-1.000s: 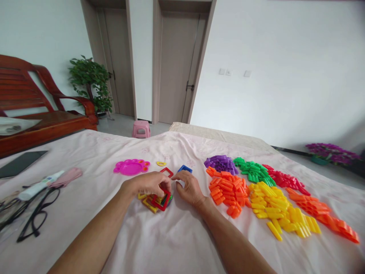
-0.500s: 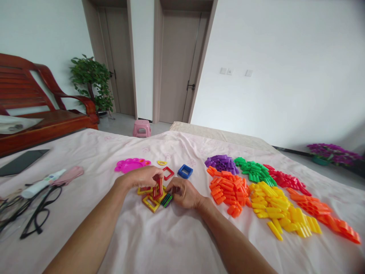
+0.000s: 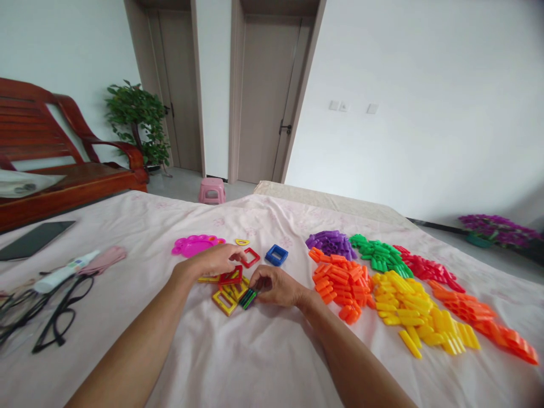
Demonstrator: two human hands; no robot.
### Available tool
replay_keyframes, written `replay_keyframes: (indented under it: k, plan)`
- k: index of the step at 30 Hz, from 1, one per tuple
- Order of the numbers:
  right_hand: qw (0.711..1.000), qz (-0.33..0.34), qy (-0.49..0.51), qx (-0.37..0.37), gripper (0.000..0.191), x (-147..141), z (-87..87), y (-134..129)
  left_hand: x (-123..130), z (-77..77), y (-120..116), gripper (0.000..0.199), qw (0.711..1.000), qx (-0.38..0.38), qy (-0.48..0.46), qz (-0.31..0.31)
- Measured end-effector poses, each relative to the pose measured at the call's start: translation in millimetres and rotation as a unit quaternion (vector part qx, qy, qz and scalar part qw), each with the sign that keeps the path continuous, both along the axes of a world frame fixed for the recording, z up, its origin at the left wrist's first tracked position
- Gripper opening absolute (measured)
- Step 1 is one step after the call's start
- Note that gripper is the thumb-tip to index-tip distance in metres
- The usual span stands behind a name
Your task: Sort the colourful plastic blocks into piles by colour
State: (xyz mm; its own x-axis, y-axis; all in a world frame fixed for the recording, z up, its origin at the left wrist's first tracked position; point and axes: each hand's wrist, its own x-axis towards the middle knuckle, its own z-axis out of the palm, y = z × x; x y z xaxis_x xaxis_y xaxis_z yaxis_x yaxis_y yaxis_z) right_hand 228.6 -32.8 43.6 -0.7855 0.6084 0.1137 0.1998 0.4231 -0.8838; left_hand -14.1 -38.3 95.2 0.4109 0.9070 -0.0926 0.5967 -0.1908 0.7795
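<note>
My left hand (image 3: 221,259) hovers over the pile, its fingers slightly apart with nothing between them. Just under it a red frame piece (image 3: 232,276) lies on yellow frame pieces (image 3: 225,302). My right hand (image 3: 274,285) curls its fingers against a small stack of dark green pieces (image 3: 248,298) at the pile's right side. Beyond the hands are a red square frame (image 3: 250,258), a blue square stack (image 3: 276,255) and a small yellow piece (image 3: 242,242).
A pink tray (image 3: 196,246) sits behind my left hand. Heaps of purple (image 3: 331,244), orange (image 3: 343,280), green (image 3: 382,255) and yellow pieces (image 3: 408,306) lie to the right. Glasses (image 3: 63,317), a white tube (image 3: 63,275) and a phone (image 3: 36,239) are at left.
My left hand has let go of the red frame piece, which was upright in its fingers and now lies on the pile. The right hand has hardly moved.
</note>
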Motion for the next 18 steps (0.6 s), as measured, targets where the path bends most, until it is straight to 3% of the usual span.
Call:
replay_keyframes:
  k: [6,13,18]
  plan:
    - [0.999,-0.004,0.009,-0.039,0.024,-1,-0.9,0,10,4.1,-8,0.052,0.998,-0.036,0.02,-0.054]
    - [1.0,0.012,0.0,0.01,0.031,-1,-1.1,-1,8,-11.6,0,0.052,0.993,-0.013,0.069,-0.092]
    - [1.0,0.005,0.005,-0.025,0.029,1,-1.1,-1,7,-15.8,2,0.036,0.992,-0.006,0.07,-0.108]
